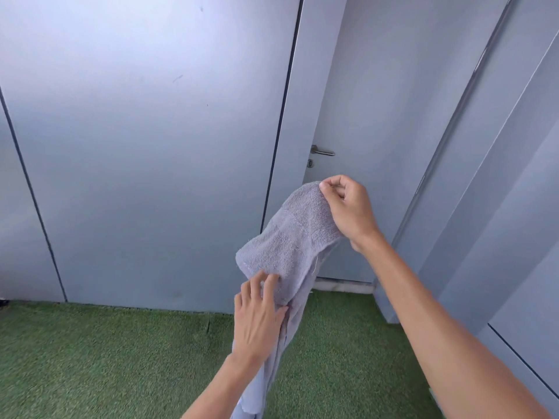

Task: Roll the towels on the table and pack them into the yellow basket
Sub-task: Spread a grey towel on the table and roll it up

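**Towel held aloft between two hands, before rolling**

The right hand (348, 207) is raised, its thumb and forefinger pinched on the top edge of a lavender-grey towel (290, 237), the remaining fingers curled loosely behind. The left hand (258, 316) lies lower, fingers spread and slightly bent, thumb and fingertips closing on the cloth where it gathers into a narrow hanging fold. Between the two hands the towel arches as a soft hump; below the left hand it drops in a bunched strip that leaves the picture at the bottom edge.

The fabric is looped terry, matte and nubbly, with a flatter woven band crossing it near the middle and a stitched hem visible along one edge. It drapes limply and holds no shape of its own, so a roll will probably need a flat surface and even tension.

Behind the towel stand smooth grey painted panels divided by dark seams, and a matching door with a metal lever handle (322, 151) above a keyhole. The floor (121, 358) is short green artificial turf, coarse and uniform.

Progress, as judged here: early. This towel is unrolled and held in the air; neither desk nor yellow basket is in view, so how many towels are already packed cannot be told.
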The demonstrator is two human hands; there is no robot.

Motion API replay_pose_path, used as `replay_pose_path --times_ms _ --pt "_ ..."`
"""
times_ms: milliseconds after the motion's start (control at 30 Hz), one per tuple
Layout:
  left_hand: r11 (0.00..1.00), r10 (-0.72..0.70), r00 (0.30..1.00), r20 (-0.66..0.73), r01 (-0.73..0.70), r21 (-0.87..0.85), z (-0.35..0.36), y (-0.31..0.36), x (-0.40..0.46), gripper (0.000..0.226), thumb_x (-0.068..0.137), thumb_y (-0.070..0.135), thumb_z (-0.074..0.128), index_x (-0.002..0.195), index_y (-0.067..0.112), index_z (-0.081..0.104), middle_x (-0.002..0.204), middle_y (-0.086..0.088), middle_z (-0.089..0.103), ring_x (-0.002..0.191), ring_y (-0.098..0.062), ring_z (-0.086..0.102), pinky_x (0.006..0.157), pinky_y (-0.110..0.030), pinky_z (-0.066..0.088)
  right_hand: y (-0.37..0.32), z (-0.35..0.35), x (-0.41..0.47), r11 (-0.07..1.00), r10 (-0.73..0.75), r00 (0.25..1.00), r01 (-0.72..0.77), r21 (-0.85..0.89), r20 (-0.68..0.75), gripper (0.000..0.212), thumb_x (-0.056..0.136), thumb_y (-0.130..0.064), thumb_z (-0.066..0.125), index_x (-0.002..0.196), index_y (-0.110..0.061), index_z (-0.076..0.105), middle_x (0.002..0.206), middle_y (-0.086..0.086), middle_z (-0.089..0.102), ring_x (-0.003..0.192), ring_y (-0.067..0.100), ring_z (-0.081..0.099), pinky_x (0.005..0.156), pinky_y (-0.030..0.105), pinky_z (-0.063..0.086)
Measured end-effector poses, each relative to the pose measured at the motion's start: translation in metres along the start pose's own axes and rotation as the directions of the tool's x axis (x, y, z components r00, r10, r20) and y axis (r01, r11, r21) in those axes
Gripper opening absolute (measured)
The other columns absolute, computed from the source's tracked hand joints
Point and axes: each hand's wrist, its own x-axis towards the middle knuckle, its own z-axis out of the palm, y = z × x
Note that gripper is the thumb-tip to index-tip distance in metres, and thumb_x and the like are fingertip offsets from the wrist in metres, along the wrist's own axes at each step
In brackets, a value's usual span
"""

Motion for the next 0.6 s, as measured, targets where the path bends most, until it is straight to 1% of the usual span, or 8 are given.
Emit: replay_pose_path --times_ms 67,133,267,333,400,467,533,600 --pt "0.999 0.028 0.999 -0.033 -0.027 0.019 -0.001 -0.008 0.007 0.032 0.088 0.041 0.052 0.116 0.025 0.049 0.119 0.004 0.049 0.102 -0.02 0.05 0.079 -0.03 0.044 0.0 -0.013 0.007 1.0 0.017 0.999 -0.017 -0.003 -0.034 0.014 0.094 -0.024 0.057 0.091 -0.011 0.063 0.082 0.009 0.07 0.07 0.01 0.057 0.069 0.028 0.045" --pt "0.995 0.1 0.994 -0.054 -0.1 -0.001 -0.005 -0.016 0.012 0.025 0.092 0.036 0.046 0.112 0.024 0.054 0.116 0.007 0.053 0.102 -0.019 0.052 0.08 -0.029 0.042 0.004 -0.025 0.012 0.999 0.041 0.997 -0.041 -0.003 -0.071 0.016 0.095 -0.024 0.057 0.093 -0.01 0.064 0.083 0.006 0.07 0.071 0.008 0.059 0.069 0.023 0.046" --pt "0.947 0.117 0.989 -0.091 -0.139 -0.289 -0.034 -0.015 0.025 0.018 0.098 0.031 0.042 0.109 0.023 0.054 0.099 0.012 0.057 0.089 -0.011 0.056 0.077 -0.024 0.044 0.031 -0.043 0.015 0.989 0.114 0.985 -0.125 -0.084 -0.127 0.015 0.095 -0.022 0.056 0.094 -0.009 0.063 0.086 0.002 0.067 0.074 0.006 0.059 0.064 0.01 0.044" --pt "0.915 0.127 0.988 -0.09 -0.152 -0.374 -0.055 -0.01 0.037 0.009 0.099 0.029 0.048 0.095 0.025 0.055 0.082 0.012 0.055 0.074 -0.005 0.053 0.067 -0.02 0.042 0.057 -0.043 0.005 0.959 0.214 0.971 -0.229 -0.168 -0.106 0.012 0.095 -0.021 0.055 0.093 -0.012 0.062 0.089 -0.001 0.066 0.082 0.012 0.061 0.069 0.016 0.045" --pt "0.911 0.188 0.982 0.027 -0.164 -0.378 -0.072 -0.005 0.055 0.027 0.098 0.029 0.051 0.073 0.028 0.042 0.063 0.011 0.044 0.059 -0.009 0.041 0.055 -0.02 0.033 0.079 -0.037 -0.016 0.924 0.312 0.95 -0.304 -0.232 -0.003 0.012 0.095 -0.024 0.056 0.09 -0.016 0.063 0.09 -0.003 0.069 0.087 0.017 0.065 0.074 0.028 0.048" --pt "0.922 0.254 0.948 0.191 -0.178 -0.343 -0.082 -0.004 0.076 0.038 0.097 0.029 0.053 0.066 0.021 0.033 0.055 0.007 0.035 0.054 -0.013 0.031 0.051 -0.022 0.026 0.082 -0.028 -0.043 0.926 0.363 0.912 -0.331 -0.183 0.191 0.013 0.094 -0.034 0.057 0.097 -0.022 0.064 0.093 -0.004 0.072 0.091 0.016 0.068 0.077 0.037 0.056" --pt "0.933 0.294 0.909 0.294 -0.206 -0.296 -0.082 -0.004 0.089 0.042 0.095 0.028 0.056 0.062 0.021 0.032 0.052 0.007 0.035 0.052 -0.013 0.033 0.05 -0.02 0.025 0.07 -0.018 -0.067 0.927 0.354 0.823 -0.37 -0.055 0.445 0.024 0.093 -0.041 0.058 0.11 -0.026 0.063 0.104 -0.002 0.072 0.099 0.014 0.068 0.084 0.038 0.057" --pt "0.931 0.312 0.876 0.369 -0.205 -0.302 -0.075 -0.005 0.089 0.045 0.093 0.028 0.06 0.058 0.025 0.032 0.05 0.009 0.034 0.05 -0.009 0.037 0.049 -0.018 0.026 0.058 -0.012 -0.082 0.923 0.297 0.723 -0.385 0.006 0.624 0.032 0.091 -0.04 0.062 0.119 -0.025 0.062 0.113 0.002 0.069 0.106 0.015 0.066 0.088 0.037 0.056"
